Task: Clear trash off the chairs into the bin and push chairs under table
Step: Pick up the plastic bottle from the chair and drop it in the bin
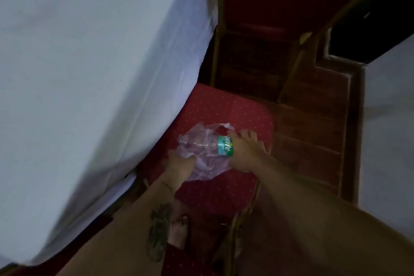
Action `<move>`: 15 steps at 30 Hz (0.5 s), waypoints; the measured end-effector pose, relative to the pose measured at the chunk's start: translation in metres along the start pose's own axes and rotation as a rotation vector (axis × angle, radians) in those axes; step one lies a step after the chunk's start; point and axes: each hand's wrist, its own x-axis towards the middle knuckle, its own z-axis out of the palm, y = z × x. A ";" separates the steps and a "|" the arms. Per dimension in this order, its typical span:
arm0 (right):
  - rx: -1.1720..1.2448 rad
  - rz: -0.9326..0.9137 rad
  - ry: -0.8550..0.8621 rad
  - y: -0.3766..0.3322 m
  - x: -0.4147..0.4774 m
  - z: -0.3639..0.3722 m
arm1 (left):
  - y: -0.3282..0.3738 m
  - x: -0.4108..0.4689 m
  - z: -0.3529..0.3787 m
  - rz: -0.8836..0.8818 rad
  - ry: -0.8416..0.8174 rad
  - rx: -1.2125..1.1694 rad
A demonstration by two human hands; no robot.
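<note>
A clear plastic bottle point(201, 142) with a green label lies on a crumpled clear plastic bag point(207, 167) on the red dotted seat of a chair point(224, 107). My right hand point(244, 152) is on the bottle's labelled end, thumb over the label and fingers spread toward the seat's right edge. Lower left of the bottle, my left hand point(181, 167) pinches a fold of the bag. The chair's seat sits partly under the white tablecloth point(89, 63). No bin is in view.
A second red chair point(268, 6) with a gold frame stands beyond the first. Another white-clothed table point(389, 119) is at the right. Red patterned carpet point(313, 130) runs between them. My bare foot point(178, 234) shows below the seat.
</note>
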 end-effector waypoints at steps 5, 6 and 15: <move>-0.058 0.058 0.038 0.014 0.016 0.034 | 0.001 0.012 0.027 -0.070 0.090 0.206; -0.055 0.060 0.047 0.015 0.015 0.039 | -0.004 0.014 0.030 -0.083 0.104 0.238; 0.527 0.156 0.059 0.018 -0.024 0.003 | 0.028 -0.022 -0.013 0.142 0.105 0.066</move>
